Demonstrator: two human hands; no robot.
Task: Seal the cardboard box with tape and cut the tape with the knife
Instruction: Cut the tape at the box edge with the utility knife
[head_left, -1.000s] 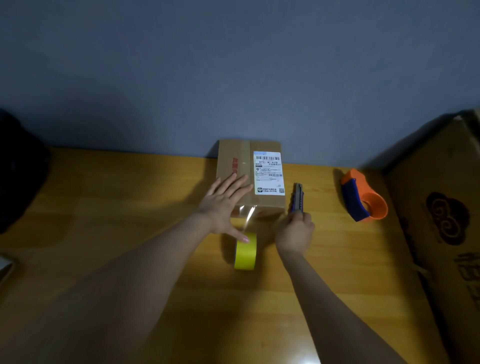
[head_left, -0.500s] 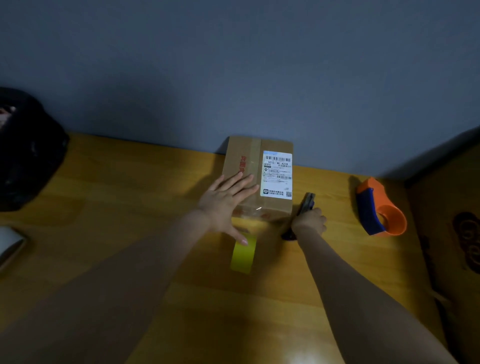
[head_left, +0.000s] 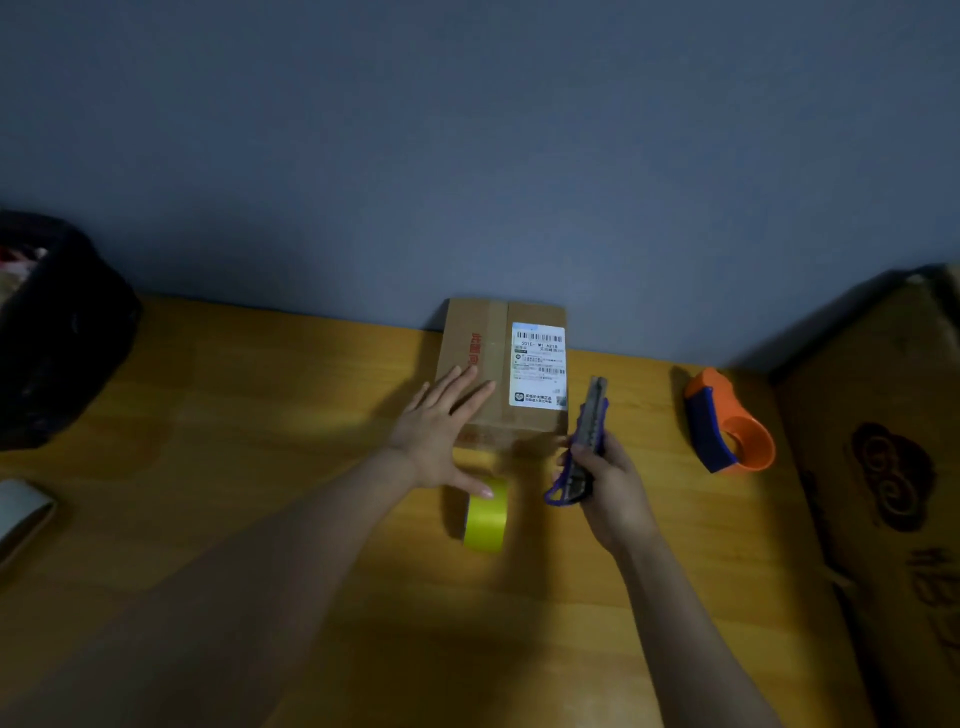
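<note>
The right hand (head_left: 605, 483) is closed around a purple utility knife (head_left: 582, 441), tip angled up and away beside the cardboard box (head_left: 498, 364), likely readied for the cut. The left hand (head_left: 441, 426) lies open and flat, fingers on the box's near end, probably pinning it; its thumb touches the yellow tape roll (head_left: 485, 514) standing just before the box. The box backs against the wall; bare tabletop (head_left: 260, 441) spreads left, while an orange tape dispenser (head_left: 727, 423) and a large carton (head_left: 893, 467) crowd the right.
</note>
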